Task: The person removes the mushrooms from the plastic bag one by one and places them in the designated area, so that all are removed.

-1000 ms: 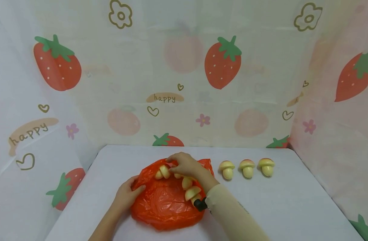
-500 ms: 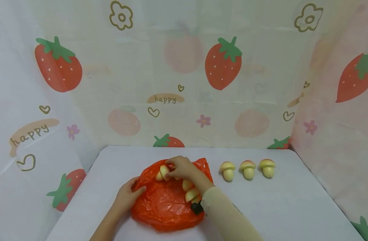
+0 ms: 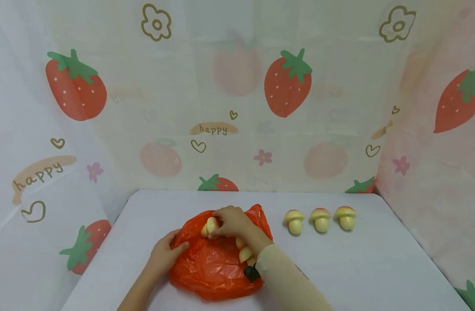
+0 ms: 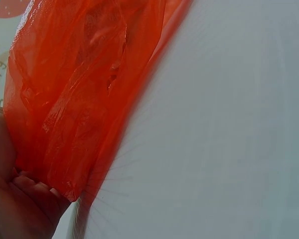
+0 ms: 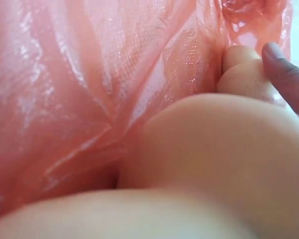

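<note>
A crumpled red plastic bag (image 3: 214,270) lies open on the table. My left hand (image 3: 165,252) grips its left rim, thumb on the inner side and fingers outside; the left wrist view shows the bag's outer wall (image 4: 74,89) against that hand. Over the bag's far part, my right hand (image 3: 235,222) holds a pale yellow mushroom-shaped piece (image 3: 212,225) between thumb and fingers. In the right wrist view the thumb (image 5: 284,74) lies against a piece (image 5: 246,77). More such mushroom pieces (image 3: 245,254) rest along the bag's right side, partly hidden under the right forearm.
To the right of the bag, three mushroom pieces stand in a row: a left one (image 3: 295,222), a middle one (image 3: 321,220) and a right one (image 3: 346,218). Strawberry-printed curtains (image 3: 288,86) enclose the white table (image 3: 369,268) at back and sides.
My right hand has moved slightly down and left inside the bag, its thumb and fingers closing round the mushroom piece there. The bag's right corner has shifted left. My left hand keeps its grip.
</note>
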{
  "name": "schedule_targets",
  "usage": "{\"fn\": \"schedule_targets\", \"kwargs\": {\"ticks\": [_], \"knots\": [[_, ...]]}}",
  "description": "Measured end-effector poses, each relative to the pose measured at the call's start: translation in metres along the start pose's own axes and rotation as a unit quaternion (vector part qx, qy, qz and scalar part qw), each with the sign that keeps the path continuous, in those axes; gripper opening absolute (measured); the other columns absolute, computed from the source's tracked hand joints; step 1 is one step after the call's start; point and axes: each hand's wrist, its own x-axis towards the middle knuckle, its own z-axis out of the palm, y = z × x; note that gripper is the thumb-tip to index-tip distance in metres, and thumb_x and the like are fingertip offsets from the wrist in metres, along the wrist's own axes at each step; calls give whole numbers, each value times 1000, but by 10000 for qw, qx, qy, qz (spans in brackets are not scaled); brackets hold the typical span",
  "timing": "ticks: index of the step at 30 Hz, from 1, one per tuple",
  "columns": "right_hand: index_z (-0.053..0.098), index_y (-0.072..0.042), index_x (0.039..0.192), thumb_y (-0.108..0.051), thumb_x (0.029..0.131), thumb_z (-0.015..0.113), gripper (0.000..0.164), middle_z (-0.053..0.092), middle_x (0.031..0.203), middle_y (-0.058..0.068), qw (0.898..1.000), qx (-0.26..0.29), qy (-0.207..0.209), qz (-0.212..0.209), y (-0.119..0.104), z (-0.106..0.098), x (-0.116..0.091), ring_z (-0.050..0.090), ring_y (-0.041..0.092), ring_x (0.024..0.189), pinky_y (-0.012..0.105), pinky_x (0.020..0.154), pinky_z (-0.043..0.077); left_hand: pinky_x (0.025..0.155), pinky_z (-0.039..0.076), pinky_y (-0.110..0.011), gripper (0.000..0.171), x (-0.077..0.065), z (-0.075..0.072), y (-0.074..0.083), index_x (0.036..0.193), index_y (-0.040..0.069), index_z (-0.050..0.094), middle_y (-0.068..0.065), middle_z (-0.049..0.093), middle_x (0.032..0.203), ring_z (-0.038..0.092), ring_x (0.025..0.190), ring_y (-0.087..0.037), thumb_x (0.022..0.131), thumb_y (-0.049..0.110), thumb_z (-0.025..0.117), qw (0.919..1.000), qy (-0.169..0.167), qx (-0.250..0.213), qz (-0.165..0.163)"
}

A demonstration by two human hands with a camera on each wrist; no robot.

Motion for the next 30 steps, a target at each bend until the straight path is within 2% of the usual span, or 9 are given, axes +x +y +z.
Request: {"fn": "schedule_targets", "kwargs": {"ticks": [5, 10, 16, 22, 30], "knots": [[70, -24, 130, -56, 80, 82, 61, 71, 111, -12, 10000, -59, -74, -20, -2, 0, -1, 58, 13, 103, 45, 104, 46, 111, 46, -56, 58, 1, 0, -2, 148, 6, 51, -16, 59, 144, 56, 132, -34, 99, 31, 68, 10000, 11, 4, 65], [70, -26, 127, -50, 83, 81, 52, 68, 106, -16, 9995, -177, -82, -267, -2, 1, 0, 55, 10, 99, 39, 98, 45, 113, 44, -57, 58, 1, 0, -4, 148, 4, 50, -18, 59, 144, 55, 134, -36, 98, 28, 68, 9998, 29, 17, 207], [67, -27, 132, -38, 82, 81, 53, 66, 110, -14, 9993, 144, -141, -313, -7, -4, -1, 53, 13, 101, 35, 89, 46, 112, 45, -57, 59, 0, -2, -2, 148, 4, 49, -18, 60, 143, 56, 132, -35, 98, 30, 68, 9998, -1, 21, 177], [64, -23, 139, -34, 85, 81, 58, 66, 126, -10, 9989, 150, -154, -428, -9, -7, -1, 54, 13, 110, 36, 98, 45, 109, 48, -55, 59, -1, -3, -1, 148, 4, 49, -17, 61, 141, 59, 128, -33, 99, 31, 68, 9998, 0, 63, 162], [64, -26, 140, -30, 88, 78, 54, 65, 131, -10, 9972, 39, -228, -707, -8, -9, -4, 54, 13, 114, 38, 102, 42, 109, 49, -54, 59, -1, -2, -1, 148, 4, 49, -17, 61, 141, 59, 128, -33, 99, 31, 67, 9999, -28, 31, 150]]}}
